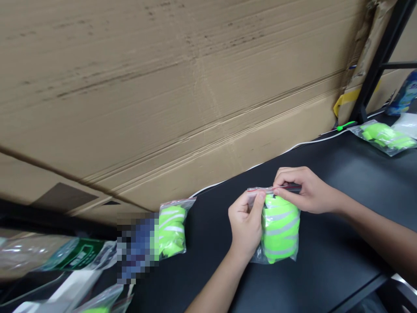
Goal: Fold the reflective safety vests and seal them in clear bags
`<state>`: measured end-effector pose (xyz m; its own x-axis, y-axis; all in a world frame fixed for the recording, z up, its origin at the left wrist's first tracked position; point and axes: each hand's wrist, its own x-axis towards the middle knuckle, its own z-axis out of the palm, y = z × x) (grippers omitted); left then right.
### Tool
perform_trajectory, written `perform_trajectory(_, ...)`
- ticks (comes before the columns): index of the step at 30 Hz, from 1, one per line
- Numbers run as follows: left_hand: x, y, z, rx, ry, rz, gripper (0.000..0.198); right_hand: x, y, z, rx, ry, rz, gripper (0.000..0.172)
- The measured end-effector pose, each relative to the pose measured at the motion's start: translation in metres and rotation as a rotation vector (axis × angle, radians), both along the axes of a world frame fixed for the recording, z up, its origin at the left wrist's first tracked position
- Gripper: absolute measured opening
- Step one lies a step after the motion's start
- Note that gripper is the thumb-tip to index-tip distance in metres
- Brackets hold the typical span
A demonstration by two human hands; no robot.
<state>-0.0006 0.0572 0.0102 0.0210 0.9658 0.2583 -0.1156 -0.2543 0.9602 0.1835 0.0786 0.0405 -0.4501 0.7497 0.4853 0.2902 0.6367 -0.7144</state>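
Note:
A clear zip bag (280, 230) with a neon green, grey-striped item inside is held up over the black table. My left hand (246, 221) pinches the top left part of the bag, thumb in front. With thumb and fingers pressed together, my right hand (301, 189) grips the bag's top edge near its red zip line. A second bagged green item (171, 230) lies to the left on the table. Another bag with green material (386, 135) rests at the far right.
Large cardboard sheets (182, 100) stand behind the black table (211, 261), with a white cable along their base. A plastic bottle (74, 253) lies at the left. A black metal frame (379, 65) rises at the right, near a blue bottle (404, 94).

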Motion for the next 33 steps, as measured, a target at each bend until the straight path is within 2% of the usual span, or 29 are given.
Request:
perform_trajectory(6, -0.001, 0.002, 0.003, -0.031, 0.050, -0.042, 0.017, 0.003, 0.001, -0.002, 0.042, -0.096, -0.044, 0.016)
perform_trajectory(11, -0.007, 0.002, 0.004, -0.046, 0.126, -0.096, 0.023, 0.004, -0.002, -0.003, 0.161, -0.186, 0.028, 0.027)
perform_trajectory(15, -0.008, 0.005, 0.001, -0.033, 0.127, -0.127, 0.027, 0.009, 0.004, -0.007, 0.227, -0.244, 0.016, 0.033)
perform_trajectory(19, -0.008, 0.005, -0.002, 0.040, 0.206, -0.122, 0.030, 0.012, 0.011, -0.012, 0.277, -0.265, -0.013, 0.046)
perform_trajectory(24, -0.013, 0.004, -0.005, 0.159, 0.326, -0.085, 0.027, 0.008, 0.009, -0.014, 0.375, -0.297, 0.007, 0.048)
perform_trajectory(28, -0.012, 0.005, -0.006, 0.112, 0.301, -0.081, 0.028, 0.011, 0.011, -0.015, 0.326, -0.262, -0.004, 0.052)
perform_trajectory(33, -0.001, 0.002, -0.005, -0.031, 0.187, -0.067, 0.034, 0.011, 0.014, -0.020, 0.212, -0.288, -0.033, 0.047)
